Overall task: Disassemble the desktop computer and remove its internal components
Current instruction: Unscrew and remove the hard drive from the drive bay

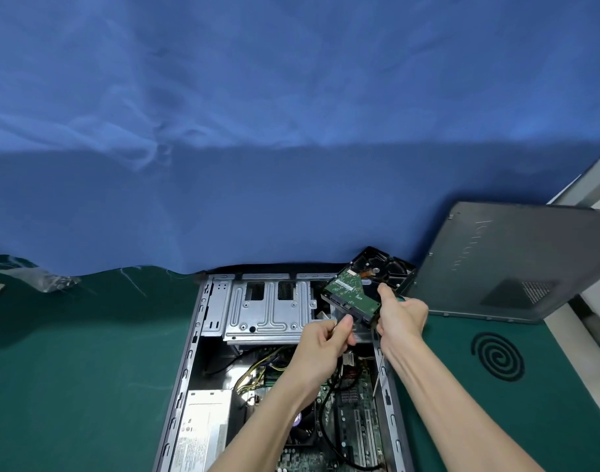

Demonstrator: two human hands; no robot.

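A green mat covers the table, and on it the computer case lies open on its side. Nearest to the person are the power supply and the motherboard, with a black cable running across the board. Above them the left hand pinches, between thumb and curled fingers, what seems to be a connector at the near edge of the hard drive; the plug itself is mostly hidden. The right hand has its fingers clamped on the right side of the drive and holds it tilted, circuit board up, over the far right corner of the case, free of the drive cage. The same hand also grips a screwdriver, whose shaft points down toward the motherboard. I think the main risk is here: if the connector releases suddenly, the right hand can jerk and the tip can scratch the board or catch a cable. Pulling the plug at an angle can break the drive's port. A grip shared with a tool is weak, so the drive can slip and fall into the case. Further away the side panel leans just behind the drive, and a sharp pull could knock it. Behind all hangs a blue cloth.
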